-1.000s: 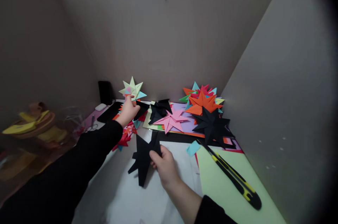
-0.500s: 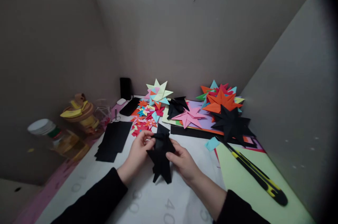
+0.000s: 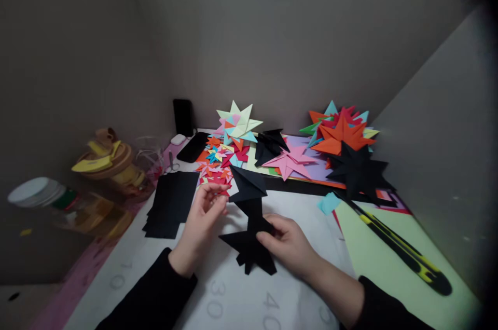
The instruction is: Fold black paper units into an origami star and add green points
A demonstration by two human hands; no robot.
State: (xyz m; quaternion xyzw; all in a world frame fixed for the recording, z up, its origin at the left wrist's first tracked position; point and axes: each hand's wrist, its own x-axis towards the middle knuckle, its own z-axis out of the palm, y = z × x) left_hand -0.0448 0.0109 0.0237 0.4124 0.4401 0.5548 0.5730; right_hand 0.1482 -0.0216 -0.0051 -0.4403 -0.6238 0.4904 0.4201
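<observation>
Right hand [image 3: 290, 244] pinches black paper star [image 3: 254, 242] over bench [image 3: 307, 205], at one edge, probably so other points stay free. Left hand [image 3: 198, 223] loosely spread beside upper flap [image 3: 249, 183]; contact unclear.

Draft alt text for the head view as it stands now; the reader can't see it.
The right hand holds pointed, folded black paper over a white work surface, with the left hand close beside it. Behind are colorful paper stars; black sheets lie left, and a yellow-and-black cutter lies right, mostly on pale green paper.
</observation>
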